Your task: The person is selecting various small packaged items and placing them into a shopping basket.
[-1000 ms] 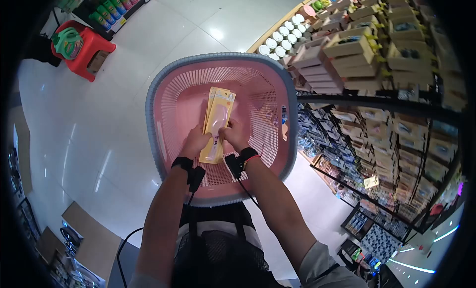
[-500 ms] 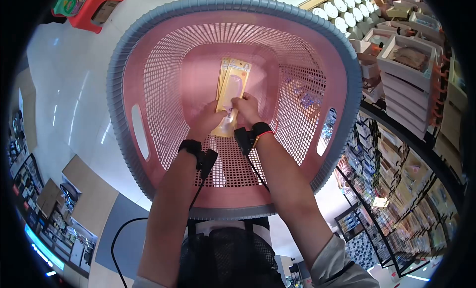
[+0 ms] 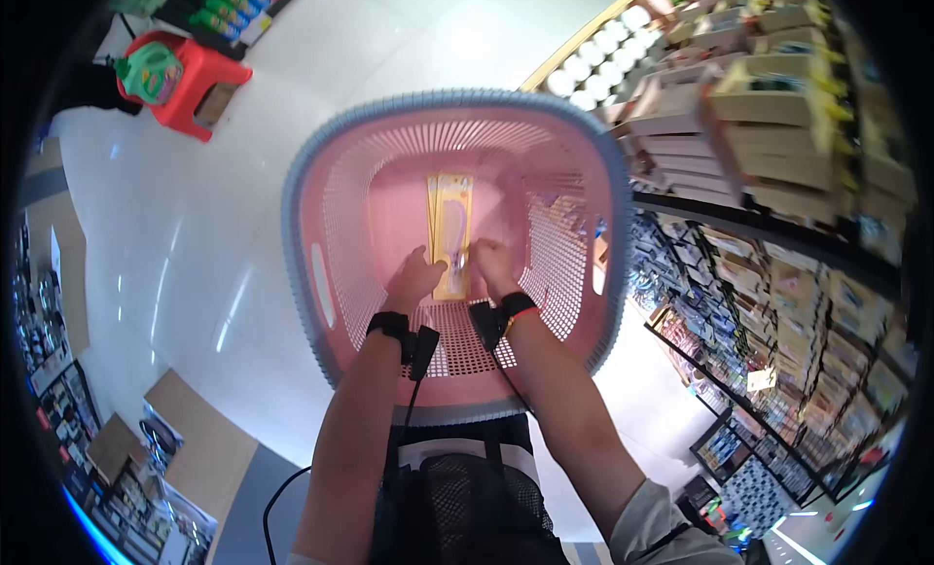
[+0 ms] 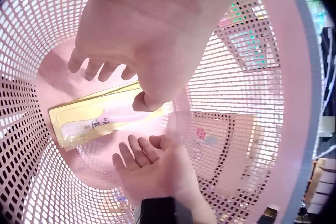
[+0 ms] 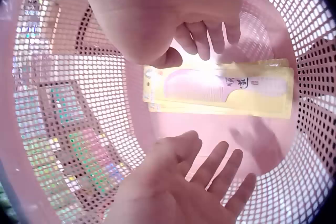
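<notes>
Comb pack [image 3: 450, 236] now flat in basket [image 3: 290, 215], left hand [image 3: 416, 276] and right hand [image 3: 489, 264] grips released

Bright overhead shop light glares white off the floor [image 3: 321, 69] beyond my basket [image 3: 448, 100]. The head view bends hard and goes black at its edges, and the shelves [image 3: 778, 127] right of the basket smear. Inside the basket, my left hand [image 4: 157, 29] and right hand [image 5: 157, 8] loom soft and washed-out, with daylight-bright mesh behind them.

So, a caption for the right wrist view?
Left hand and right hand, open, at a comb packet in a pink basket.
</notes>
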